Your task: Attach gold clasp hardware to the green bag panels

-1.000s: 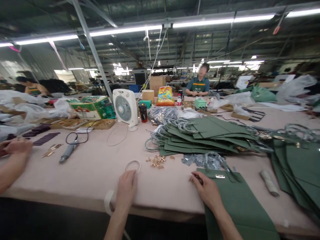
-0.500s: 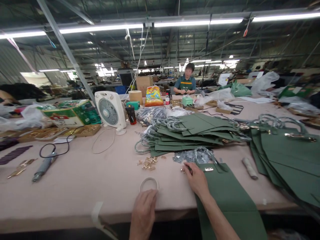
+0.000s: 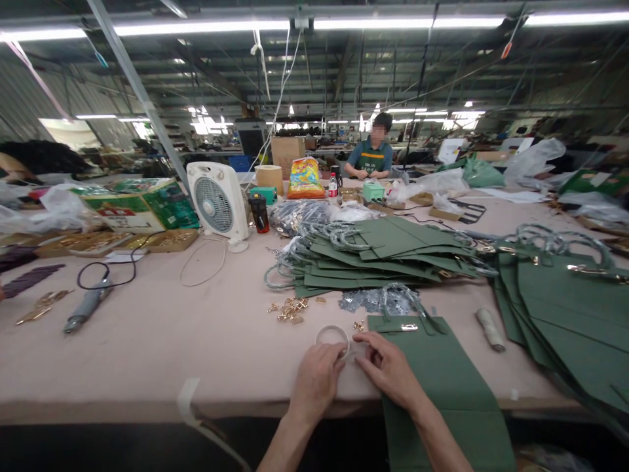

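Note:
My left hand (image 3: 317,379) is closed on the lower edge of a roll of whitish tape (image 3: 332,331), held just above the table. Right beside it, my right hand (image 3: 388,368) has its thumb and forefinger apart, with the fingertips close to the roll. A faint pale strip shows between the two hands; whether my right fingers touch it I cannot tell. Under my right wrist lies a flat green bag panel (image 3: 442,367) with a looped, plastic-wrapped handle (image 3: 403,298) and a shiny metal clasp plate (image 3: 408,327). A few small gold metal fittings (image 3: 358,325) lie by its corner.
Behind are a stack of green panels (image 3: 373,252), grey metal plates (image 3: 358,301) and a pile of gold fittings (image 3: 291,309). More green bags (image 3: 565,301) hang over the right edge. A fan (image 3: 219,203) and a corded electric screwdriver (image 3: 88,305) stand left. Another person (image 3: 371,157) works opposite.
My left hand has moved right with the tape roll. My right hand has left the small gold fittings and come down and left, its fingers now beside the roll.

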A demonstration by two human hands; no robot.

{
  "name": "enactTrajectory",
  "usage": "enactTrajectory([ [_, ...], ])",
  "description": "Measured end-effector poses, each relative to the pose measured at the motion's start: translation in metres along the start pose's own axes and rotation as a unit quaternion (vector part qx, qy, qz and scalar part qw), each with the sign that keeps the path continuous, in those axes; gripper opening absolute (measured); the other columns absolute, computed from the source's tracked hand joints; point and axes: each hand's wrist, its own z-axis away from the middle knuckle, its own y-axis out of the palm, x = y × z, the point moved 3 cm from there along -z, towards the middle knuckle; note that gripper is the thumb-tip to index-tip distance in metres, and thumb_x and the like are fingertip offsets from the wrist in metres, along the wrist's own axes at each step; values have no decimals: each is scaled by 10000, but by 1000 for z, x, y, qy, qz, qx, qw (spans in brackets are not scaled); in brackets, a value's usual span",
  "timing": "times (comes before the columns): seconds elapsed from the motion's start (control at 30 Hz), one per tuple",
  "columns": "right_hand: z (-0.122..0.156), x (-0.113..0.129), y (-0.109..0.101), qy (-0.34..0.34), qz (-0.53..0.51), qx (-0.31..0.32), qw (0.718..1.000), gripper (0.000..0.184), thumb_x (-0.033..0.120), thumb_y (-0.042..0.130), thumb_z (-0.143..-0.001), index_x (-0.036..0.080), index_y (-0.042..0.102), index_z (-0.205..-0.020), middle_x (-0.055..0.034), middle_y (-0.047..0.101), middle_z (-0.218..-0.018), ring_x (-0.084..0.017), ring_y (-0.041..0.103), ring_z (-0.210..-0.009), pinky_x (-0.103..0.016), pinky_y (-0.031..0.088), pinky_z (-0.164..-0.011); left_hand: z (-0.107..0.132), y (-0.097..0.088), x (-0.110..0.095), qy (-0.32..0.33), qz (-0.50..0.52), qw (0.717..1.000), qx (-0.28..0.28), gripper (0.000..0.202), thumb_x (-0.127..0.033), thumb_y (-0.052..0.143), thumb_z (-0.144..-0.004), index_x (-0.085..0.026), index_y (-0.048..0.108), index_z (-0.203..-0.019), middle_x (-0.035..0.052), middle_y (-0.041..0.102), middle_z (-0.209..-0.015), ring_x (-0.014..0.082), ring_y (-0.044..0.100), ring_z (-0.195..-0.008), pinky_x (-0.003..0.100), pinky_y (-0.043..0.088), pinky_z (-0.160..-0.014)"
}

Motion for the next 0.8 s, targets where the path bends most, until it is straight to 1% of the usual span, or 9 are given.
enactTrajectory([
  [0.07,-1,2,3,-7,20,9,1000,342,282,700,-880,255,695,-1221,-55,713,-1170,-177,652,-788,-347,535,-871,1,-1,0,-2,0,1000,-3,242,-185,555,-999,-212,643,-1223,79,744,-1047,255,674,-955,404,561,-852],
  [0.1,-2,3,4,-7,26,14,1000,327,282,698,-883,255,694,-1209,-51,720,-1139,-182,656,-796,-351,534,-878,1,-2,-1,-1,1,1000,-7,232,-195,551,-1006,-211,645,-1218,76,744,-1040,251,675,-955,402,565,-852],
  [0.2,-4,4,6,-4,39,22,999,221,298,680,-911,258,704,-1127,-37,732,-1024,-193,660,-794,-340,535,-833,1,-2,-1,4,3,1000,-19,210,-228,542,-1024,-210,651,-1203,74,745,-1032,241,680,-956,392,571,-862],
  [0.33,-4,4,8,-5,43,30,999,138,302,674,-929,268,711,-1058,-25,734,-993,-192,667,-795,-330,531,-820,1,0,0,8,3,1000,-20,198,-240,537,-1036,-218,662,-1188,72,747,-1046,234,681,-975,382,569,-877],
  [0.47,-4,3,10,-5,44,20,999,113,301,679,-939,279,712,-1045,-11,731,-1000,-183,668,-798,-317,524,-820,2,1,1,14,6,1000,-12,203,-229,523,-1041,-223,670,-1181,66,750,-1062,229,682,-976,383,568,-873],
  [0.57,-4,3,11,-11,44,20,999,83,310,655,-962,279,714,-1011,-6,726,-961,-184,673,-808,-309,519,-811,3,3,2,19,5,1000,-12,210,-234,514,-1046,-220,668,-1188,71,749,-1075,228,682,-987,387,567,-885],
  [0.67,-4,2,11,-19,45,23,999,99,314,624,-984,276,716,-986,-5,720,-922,-184,677,-812,-306,517,-804,4,3,2,23,3,1000,-14,217,-236,511,-1047,-218,665,-1199,79,747,-1081,231,682,-991,391,567,-887],
  [0.8,-3,3,10,-24,59,22,998,121,322,604,-998,271,713,-993,-18,719,-920,-192,678,-814,-311,516,-805,4,3,2,26,-10,999,-17,216,-233,508,-1048,-220,658,-1203,80,745,-1067,232,680,-986,393,566,-884],
])
